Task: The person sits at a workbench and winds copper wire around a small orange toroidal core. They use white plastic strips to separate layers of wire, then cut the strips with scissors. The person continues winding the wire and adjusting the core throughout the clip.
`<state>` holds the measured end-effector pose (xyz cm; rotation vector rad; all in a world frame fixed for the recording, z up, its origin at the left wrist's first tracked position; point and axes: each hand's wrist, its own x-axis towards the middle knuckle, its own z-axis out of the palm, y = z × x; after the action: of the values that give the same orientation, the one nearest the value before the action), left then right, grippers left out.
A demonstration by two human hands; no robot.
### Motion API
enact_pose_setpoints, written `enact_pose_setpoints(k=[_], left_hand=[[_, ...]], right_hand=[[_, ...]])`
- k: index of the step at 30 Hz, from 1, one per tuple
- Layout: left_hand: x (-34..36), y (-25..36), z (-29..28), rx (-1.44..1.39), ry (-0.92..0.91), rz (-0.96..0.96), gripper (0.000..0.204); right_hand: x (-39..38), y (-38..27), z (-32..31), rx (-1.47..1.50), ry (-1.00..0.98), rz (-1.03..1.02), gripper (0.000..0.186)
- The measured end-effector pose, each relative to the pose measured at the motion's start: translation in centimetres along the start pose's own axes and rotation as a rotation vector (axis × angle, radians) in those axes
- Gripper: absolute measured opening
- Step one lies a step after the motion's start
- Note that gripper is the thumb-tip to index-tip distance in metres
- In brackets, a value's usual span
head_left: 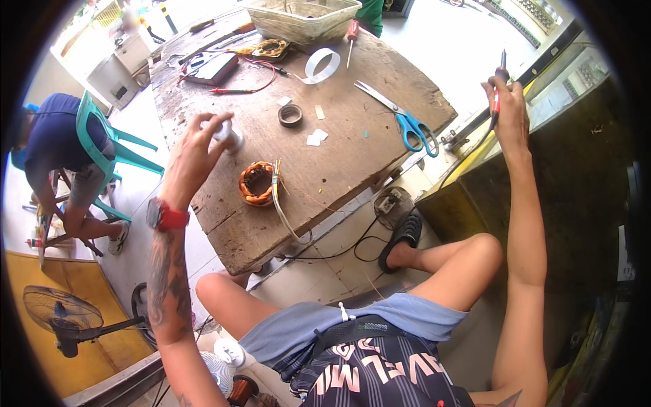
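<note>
Toward the table's left edge, my left hand (194, 146) has its fingers curled around the top of a small whitish container (234, 139); its exact kind is not clear. Raised beyond the table's right side, my right hand (508, 115) grips a soldering iron (496, 100) by its red handle, the dark end pointing up. A dark cord hangs from the iron. Nearer me on the wooden table (352, 169) lies a motor stator (255, 183) with orange windings and a sleeved bundle of wires. A roll of dark tape (290, 115) sits beyond it.
Blue-handled scissors (407, 125), a white strip ring (322, 66), a screwdriver (352, 42), a multimeter (211, 69) with red leads and a plastic basin (305, 20) lie farther off. A power outlet box (393, 203) is on the floor. Another person (61, 149) bends at left near a fan (64, 315).
</note>
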<state>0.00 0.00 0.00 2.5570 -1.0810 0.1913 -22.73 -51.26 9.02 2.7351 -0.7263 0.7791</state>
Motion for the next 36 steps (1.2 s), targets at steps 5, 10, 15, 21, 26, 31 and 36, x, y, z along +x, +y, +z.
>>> enact_pose_setpoints(k=[5, 10, 15, 21, 26, 31, 36], left_hand=[[0.4, -2.1, 1.1, -0.006, 0.254, -0.268, 0.051], [-6.8, 0.2, 2.3, -0.343, 0.44, -0.368, 0.074], [-12.4, 5.5, 4.3, -0.191, 0.219, -0.536, 0.054], [-12.2, 6.5, 3.7, -0.178, 0.168, -0.611, 0.047], [-11.8, 7.0, 3.1, -0.181, 0.145, -0.639, 0.047], [-11.7, 7.1, 3.2, -0.151, 0.136, -0.637, 0.047], [-11.6, 7.0, 3.0, -0.13, 0.138, -0.623, 0.047]], right_hand=[[-1.9, 5.3, 9.5, -0.172, -0.238, -0.009, 0.039], [-5.0, 10.5, 22.7, -0.197, -0.585, 0.217, 0.045], [-12.4, 12.6, 39.4, -0.21, -0.605, 0.054, 0.054], [-13.6, 10.5, 47.1, -0.3, -0.931, 0.142, 0.056], [-14.0, 8.5, 48.4, -0.35, -1.016, 0.119, 0.055], [-14.7, 8.3, 49.9, -0.376, -1.071, 0.072, 0.055], [-15.3, 8.4, 50.3, -0.388, -1.108, 0.025, 0.055]])
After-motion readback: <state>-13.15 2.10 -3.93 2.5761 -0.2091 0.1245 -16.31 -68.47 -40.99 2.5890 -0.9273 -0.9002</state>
